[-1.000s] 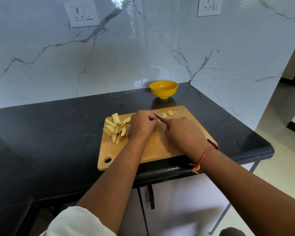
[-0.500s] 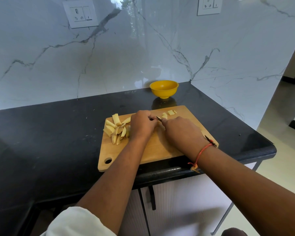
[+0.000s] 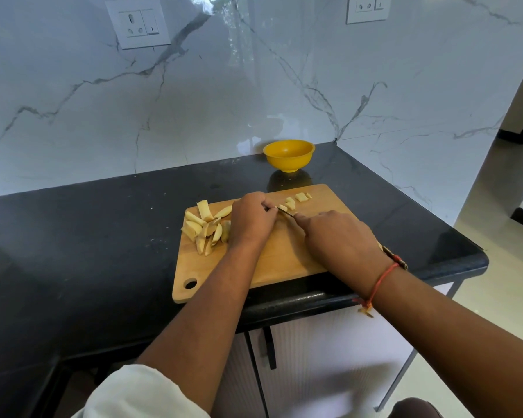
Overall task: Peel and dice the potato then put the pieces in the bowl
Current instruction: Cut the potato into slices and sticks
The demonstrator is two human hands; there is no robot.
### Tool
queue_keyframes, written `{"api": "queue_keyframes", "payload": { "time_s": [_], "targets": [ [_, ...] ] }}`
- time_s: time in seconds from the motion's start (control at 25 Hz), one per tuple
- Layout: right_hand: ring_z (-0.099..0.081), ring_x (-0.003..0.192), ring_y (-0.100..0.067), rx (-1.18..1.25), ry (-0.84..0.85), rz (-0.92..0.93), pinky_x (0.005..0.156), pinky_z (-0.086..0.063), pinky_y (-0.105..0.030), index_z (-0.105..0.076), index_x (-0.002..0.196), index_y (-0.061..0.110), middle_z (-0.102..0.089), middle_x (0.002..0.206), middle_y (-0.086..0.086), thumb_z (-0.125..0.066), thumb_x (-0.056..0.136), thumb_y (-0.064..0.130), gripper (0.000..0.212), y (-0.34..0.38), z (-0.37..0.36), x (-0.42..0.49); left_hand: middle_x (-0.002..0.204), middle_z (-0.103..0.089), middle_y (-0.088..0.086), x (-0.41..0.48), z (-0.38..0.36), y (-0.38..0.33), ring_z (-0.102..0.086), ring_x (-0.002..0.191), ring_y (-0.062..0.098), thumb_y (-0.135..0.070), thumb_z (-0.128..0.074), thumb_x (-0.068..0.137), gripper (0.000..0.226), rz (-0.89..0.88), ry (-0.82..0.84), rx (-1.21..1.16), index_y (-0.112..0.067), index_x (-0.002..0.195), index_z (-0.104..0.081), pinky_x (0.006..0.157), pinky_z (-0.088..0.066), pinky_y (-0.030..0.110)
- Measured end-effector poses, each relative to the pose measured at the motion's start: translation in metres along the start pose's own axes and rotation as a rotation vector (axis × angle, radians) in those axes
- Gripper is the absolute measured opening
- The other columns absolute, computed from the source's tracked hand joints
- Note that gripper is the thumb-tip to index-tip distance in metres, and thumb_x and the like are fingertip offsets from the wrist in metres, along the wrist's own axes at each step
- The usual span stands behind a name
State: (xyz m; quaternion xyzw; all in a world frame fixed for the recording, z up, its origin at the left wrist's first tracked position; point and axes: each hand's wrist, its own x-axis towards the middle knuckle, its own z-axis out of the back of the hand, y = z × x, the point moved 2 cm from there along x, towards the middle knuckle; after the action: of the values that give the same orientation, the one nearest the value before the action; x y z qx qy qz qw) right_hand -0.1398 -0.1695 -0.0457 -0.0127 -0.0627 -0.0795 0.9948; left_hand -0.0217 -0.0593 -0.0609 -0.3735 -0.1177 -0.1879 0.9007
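Note:
A wooden cutting board lies on the black counter. Several peeled potato strips are piled at its left end. A few small diced pieces lie near its far edge. My left hand is curled over a potato strip in the middle of the board; the strip is mostly hidden under the fingers. My right hand grips a knife, whose blade tip meets the fingertips of the left hand. The yellow bowl stands beyond the board by the wall, with nothing visible inside.
The black counter ends in a front edge just below the board and a corner at the right. A marble wall with two socket plates rises behind. White cabinet fronts are under the counter.
The knife blade has shifted slightly left toward my left fingertips, and one more small cut piece lies beside the blade. The pile and the bowl have not moved.

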Motion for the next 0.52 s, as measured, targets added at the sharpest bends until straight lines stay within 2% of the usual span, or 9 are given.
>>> {"api": "queue_keyframes", "payload": {
  "time_s": [0.08,0.24,0.36,0.52],
  "targets": [
    [-0.050,0.081,-0.016,-0.008,-0.022,0.013,0.059,-0.041,-0.028,-0.024,0.156,0.041,-0.042,0.086,0.003,-0.039,0.107,0.022,0.054,-0.004,0.001,-0.005,0.092,-0.071,-0.002,0.001,0.000,0.000,-0.063,0.087,0.012,-0.019,-0.069,0.091,0.006,0.005,-0.011,-0.001,-0.018,0.092,-0.075,0.074,-0.052,0.027],
    [-0.046,0.074,-0.014,0.009,-0.071,0.006,0.063,-0.049,-0.030,-0.025,0.154,0.047,-0.034,0.078,0.005,-0.037,0.108,0.028,0.051,-0.013,0.001,-0.011,0.093,-0.071,-0.001,0.000,-0.001,0.001,-0.064,0.088,0.013,-0.018,-0.069,0.091,0.006,0.009,-0.020,-0.002,-0.018,0.095,-0.073,0.075,-0.054,0.028],
    [-0.055,0.073,-0.016,0.121,-0.219,-0.048,0.063,-0.055,-0.033,-0.041,0.148,0.044,-0.045,0.078,0.006,-0.035,0.106,0.035,0.044,-0.019,0.003,-0.014,0.092,-0.070,-0.003,0.000,-0.002,0.001,-0.064,0.087,0.012,-0.022,-0.072,0.090,0.005,0.018,-0.008,-0.009,-0.020,0.094,-0.071,0.075,-0.054,0.028],
    [-0.058,0.064,-0.015,0.396,-0.350,-0.128,0.057,-0.051,-0.029,-0.063,0.131,0.036,-0.062,0.075,0.002,-0.044,0.100,0.034,0.036,-0.030,0.001,0.003,0.092,-0.071,-0.005,-0.003,-0.002,-0.003,-0.063,0.086,0.010,-0.028,-0.075,0.087,0.010,0.001,0.030,-0.024,-0.022,0.093,-0.070,0.071,-0.048,0.024]
  ]
}}
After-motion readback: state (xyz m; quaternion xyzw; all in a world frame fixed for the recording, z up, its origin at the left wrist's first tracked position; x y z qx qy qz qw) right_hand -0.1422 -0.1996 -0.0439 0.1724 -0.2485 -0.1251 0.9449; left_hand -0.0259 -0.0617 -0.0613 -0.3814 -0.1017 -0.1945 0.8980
